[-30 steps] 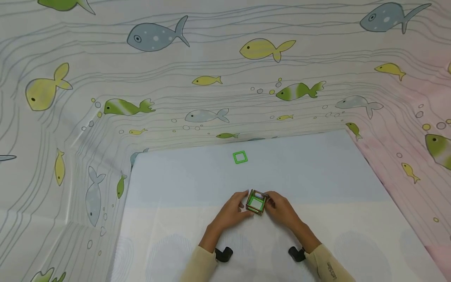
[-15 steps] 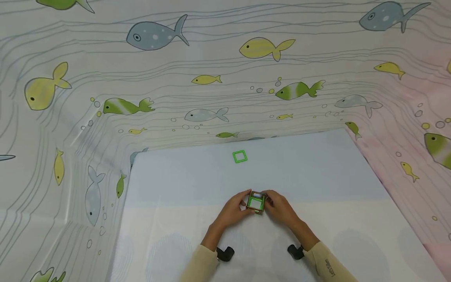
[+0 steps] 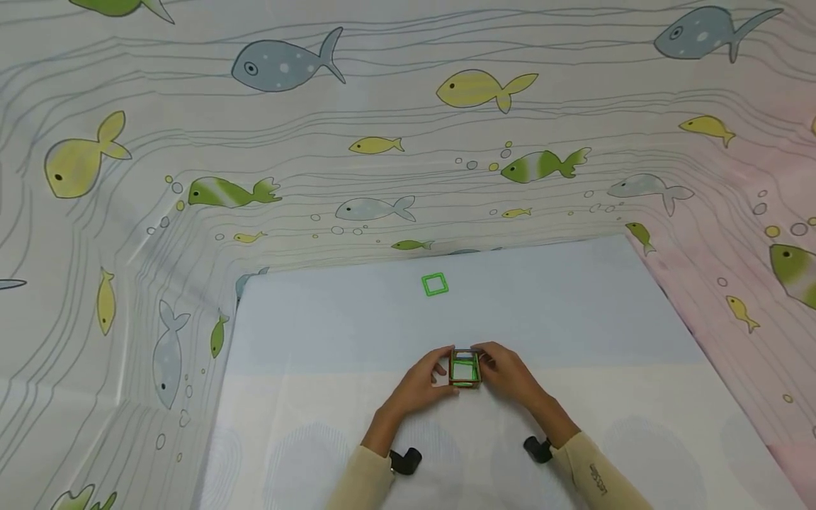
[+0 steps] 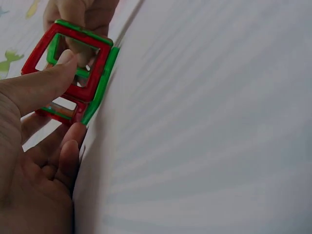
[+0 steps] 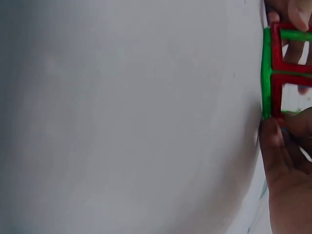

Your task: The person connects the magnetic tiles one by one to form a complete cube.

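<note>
Between the two hands in the head view is a small open-topped box of square magnetic tiles (image 3: 465, 383), with red frames at the sides and a green one at the base. My left hand (image 3: 416, 383) holds it from the left. In the left wrist view the thumb (image 4: 53, 80) presses a red tile (image 4: 101, 70) and the other fingers are behind and below. My right hand (image 3: 512, 377) pinches the box's right side; the right wrist view catches its fingertips (image 5: 271, 127) at the lower corner, beside the green base tile (image 5: 266, 73).
A single green square tile (image 3: 437, 293) lies flat farther back on the white table cover (image 3: 331, 319). Fish-patterned cloth walls (image 3: 382, 170) rise behind and at both sides. Black wrist mounts (image 3: 408, 461) stick out inward below both hands.
The box has turned slightly counter-clockwise between the hands and now sits squarer to the head view. Both hands keep their hold, and the green tile behind stays put.
</note>
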### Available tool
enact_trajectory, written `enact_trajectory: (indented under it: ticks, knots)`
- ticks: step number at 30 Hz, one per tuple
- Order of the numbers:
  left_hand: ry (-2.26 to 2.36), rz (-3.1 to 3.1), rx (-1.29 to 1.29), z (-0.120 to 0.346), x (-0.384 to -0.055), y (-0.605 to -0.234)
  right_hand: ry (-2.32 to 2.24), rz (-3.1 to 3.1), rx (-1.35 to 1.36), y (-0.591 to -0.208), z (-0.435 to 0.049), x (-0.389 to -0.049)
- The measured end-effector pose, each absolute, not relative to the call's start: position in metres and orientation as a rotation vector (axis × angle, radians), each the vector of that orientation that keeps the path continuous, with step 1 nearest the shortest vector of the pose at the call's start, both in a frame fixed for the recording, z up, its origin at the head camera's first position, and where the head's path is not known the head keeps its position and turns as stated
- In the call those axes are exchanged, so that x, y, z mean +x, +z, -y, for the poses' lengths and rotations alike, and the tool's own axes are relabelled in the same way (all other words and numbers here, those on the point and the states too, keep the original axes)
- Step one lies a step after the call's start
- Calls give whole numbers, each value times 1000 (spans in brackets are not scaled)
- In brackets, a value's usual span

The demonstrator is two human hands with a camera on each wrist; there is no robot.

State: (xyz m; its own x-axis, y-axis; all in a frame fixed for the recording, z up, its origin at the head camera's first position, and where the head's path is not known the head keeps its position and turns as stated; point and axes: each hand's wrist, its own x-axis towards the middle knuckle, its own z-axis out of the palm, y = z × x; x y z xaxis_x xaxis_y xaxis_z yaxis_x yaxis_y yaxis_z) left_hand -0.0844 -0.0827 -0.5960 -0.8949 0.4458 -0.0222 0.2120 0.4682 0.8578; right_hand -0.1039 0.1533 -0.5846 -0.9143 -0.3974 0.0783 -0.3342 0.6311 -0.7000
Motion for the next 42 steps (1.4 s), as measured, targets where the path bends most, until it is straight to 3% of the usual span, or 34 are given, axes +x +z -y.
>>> enact_trajectory:
  ticks: [5,11,24,42]
  knots:
    - [1386,-2500,575,82,-83,-596,-1165,-2695,-616,-575,-163,-117]
    - [1378,-2523,547,81,-80,-595,-1095,-2688,-600,-560,-168,-156]
    - [1353,-2549,501,84,-79,-599,-968,-2632,-770,-555,-130,-245]
    - [1354,-2542,484,80,-76,-602,-782,-2649,-782,-571,-93,-290]
